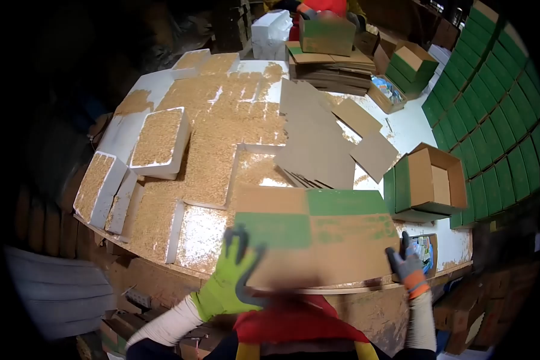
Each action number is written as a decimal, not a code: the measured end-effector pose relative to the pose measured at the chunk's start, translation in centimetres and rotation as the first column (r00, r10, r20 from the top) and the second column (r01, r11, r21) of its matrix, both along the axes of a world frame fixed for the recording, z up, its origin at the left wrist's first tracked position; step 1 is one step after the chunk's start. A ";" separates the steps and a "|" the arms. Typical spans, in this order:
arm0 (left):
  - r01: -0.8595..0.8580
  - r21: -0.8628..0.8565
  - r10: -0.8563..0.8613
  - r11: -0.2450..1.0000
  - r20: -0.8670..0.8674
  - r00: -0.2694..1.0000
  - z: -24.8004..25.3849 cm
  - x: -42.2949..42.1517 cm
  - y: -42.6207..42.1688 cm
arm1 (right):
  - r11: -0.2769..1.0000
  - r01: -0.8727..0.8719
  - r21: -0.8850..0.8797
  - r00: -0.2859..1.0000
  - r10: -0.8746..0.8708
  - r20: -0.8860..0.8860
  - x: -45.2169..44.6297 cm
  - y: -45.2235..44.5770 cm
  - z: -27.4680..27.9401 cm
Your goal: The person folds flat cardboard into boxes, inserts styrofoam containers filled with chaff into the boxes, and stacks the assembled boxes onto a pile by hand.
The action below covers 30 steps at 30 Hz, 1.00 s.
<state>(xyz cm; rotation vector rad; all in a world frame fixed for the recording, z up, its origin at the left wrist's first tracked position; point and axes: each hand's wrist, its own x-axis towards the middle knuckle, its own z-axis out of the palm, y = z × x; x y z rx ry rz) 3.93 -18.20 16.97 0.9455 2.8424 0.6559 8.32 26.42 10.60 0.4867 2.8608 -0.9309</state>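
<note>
A flattened cardboard box (348,240), brown with green printed panels, lies in front of me at the near table edge. My left hand (231,276), in a lime-green glove with grey fingertips, is at its left edge with the fingers spread. My right hand (410,267), in a grey and orange glove, is at the right edge, its thumb side against the cardboard. Whether the right fingers close round that edge is hard to see. The lower part of the cardboard is blurred and partly covered by a dark shape.
Brown granules (210,132) and white trays (159,141) cover the table's left. Flat cardboard sheets (318,138) lie mid-table. An open box (432,180) stands right, near a small box of colourful packets (425,251). Green boxes (492,114) are stacked beyond. Another person (330,7) works opposite.
</note>
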 end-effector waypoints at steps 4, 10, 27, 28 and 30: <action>0.167 0.296 -0.164 0.940 -0.038 0.986 3.6 -5.1 -3.6 | 0.724 -0.424 0.544 0.803 0.578 -0.144 -3.6 -1.4 14.5; 0.010 -0.216 -0.068 0.976 -0.261 0.963 10.5 -13.9 0.7 | 0.686 -0.508 0.522 0.770 0.633 -0.083 -11.4 -7.0 15.7; 0.491 0.615 -0.508 0.617 -0.166 0.846 10.7 -2.4 5.9 | 0.505 -0.557 0.660 0.560 0.815 -0.150 -22.3 -14.8 13.3; 0.490 0.605 -0.512 0.628 -0.153 0.845 9.8 -4.0 4.5 | 0.521 -0.592 0.615 0.558 0.815 -0.153 -22.8 -14.4 12.8; 0.315 0.491 -0.195 0.812 -0.281 0.940 5.9 -7.6 2.4 | 0.530 -0.645 0.550 0.553 0.821 -0.143 -23.7 -14.3 11.7</action>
